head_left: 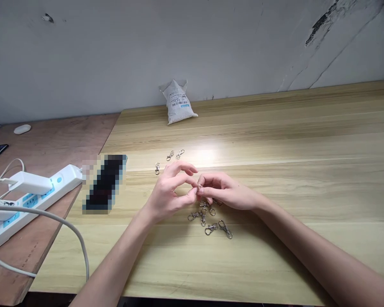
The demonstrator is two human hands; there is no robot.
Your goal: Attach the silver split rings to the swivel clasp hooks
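Observation:
My left hand (pixel 172 190) and my right hand (pixel 226 192) meet fingertip to fingertip above the wooden table. Both pinch a small shiny metal ring (pixel 199 186); the fingers cover most of it, so whether a clasp hangs from it cannot be seen. Below the hands lies a loose group of silver swivel clasps with rings, among them one clasp (pixel 225 229) at the right and another clasp (pixel 211 229) beside it. A small ring (pixel 213 212) rests near my right hand. Beyond my left hand are three more clasps, including one clasp (pixel 157 168) set apart from the other two.
A white plastic parcel (pixel 179 104) stands near the wall. To the left lies a pixelated dark object (pixel 105 183). A white power strip (pixel 64 178) with plugs sits on the reddish-brown board (pixel 92 132), and a grey cable (pixel 83 247) loops onto the table near my left forearm.

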